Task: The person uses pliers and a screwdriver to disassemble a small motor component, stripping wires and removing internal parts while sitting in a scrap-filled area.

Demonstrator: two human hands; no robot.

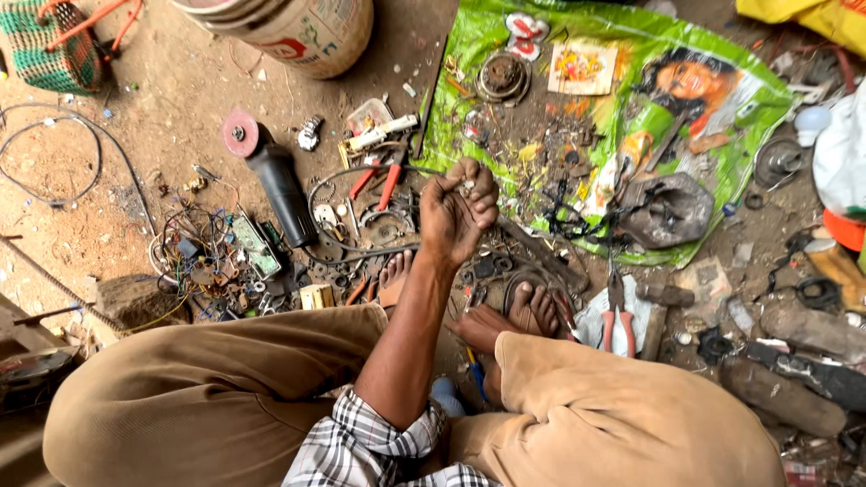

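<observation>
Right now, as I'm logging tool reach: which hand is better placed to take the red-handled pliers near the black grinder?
Left, probably: the left hand hovers just beside those pliers, though fisted on small metal bits. The right hand is out of view.

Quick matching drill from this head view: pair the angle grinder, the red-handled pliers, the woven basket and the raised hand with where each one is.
1. angle grinder
2. red-handled pliers
3. woven basket
4. raised hand

A. top left corner of the view
B. on the ground by the person's feet, on the right
C. centre, fist closed on something small
D. lying on the dirt left of the hand, pink disc at its far end

Pairs: 1-D, 2-B, 3-A, 4-C
</observation>
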